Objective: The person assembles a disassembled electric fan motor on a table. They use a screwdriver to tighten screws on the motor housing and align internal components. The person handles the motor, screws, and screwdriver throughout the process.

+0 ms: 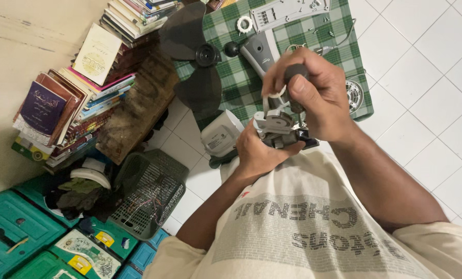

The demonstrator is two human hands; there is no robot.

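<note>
Fan parts (280,126) are gripped in the left hand (259,152) over the lap, while a dark screwdriver handle (294,77) is clenched in the right hand (313,98). Disassembly looks well advanced: the blade (195,62), screws and covers are already laid on the checked cloth (241,82).

A white rounded part (221,135) just left of the hands carries a small pale rectangular label (218,140) on its side, with fine dark print too small to tell.

At the lower left, flat green boxes (14,219) lie side by side on the floor. 2 of them bear printed covers with yellow rectangular labels: 1 (105,238) just below the green basket, another (79,264) nearer the bottom edge, beside a pale patterned panel.

No signs or screens show.
</note>
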